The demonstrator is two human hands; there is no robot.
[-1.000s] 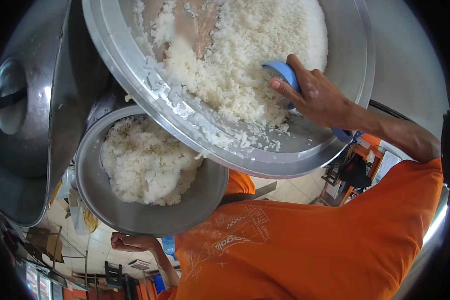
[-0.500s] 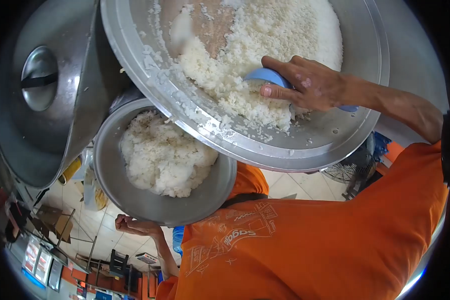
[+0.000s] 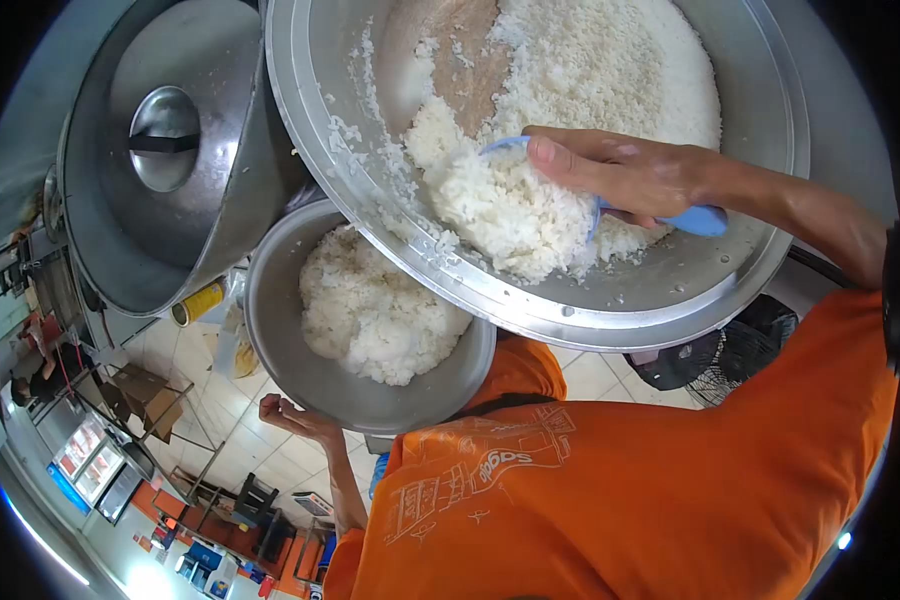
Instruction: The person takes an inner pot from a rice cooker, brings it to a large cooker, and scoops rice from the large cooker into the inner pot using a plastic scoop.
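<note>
My right hand [image 3: 625,172] is closed around a blue plastic rice scoop [image 3: 698,221], whose handle sticks out behind the palm. A heaped mass of cooked white rice [image 3: 515,215] lies against the scoop's blade, inside a large metal pot [image 3: 660,325]. Below the pot's near rim is a smaller grey metal bowl [image 3: 370,405] with a mound of rice [image 3: 370,310] in it. My left hand [image 3: 298,418] bears the bowl at its lower outer side, fingers curled; part of its contact is hidden.
A tall metal pot [image 3: 240,200] stands at the left, with a handled lid [image 3: 165,140] in it. Beyond are a yellow can [image 3: 198,303], a cardboard box [image 3: 148,400] and metal racks. A fan [image 3: 715,365] stands under the large pot's right side.
My right hand has turned and pushed the scoop under the rice, which is now heaped against it. The whole view has shifted, so pots and bowl appear farther right.
</note>
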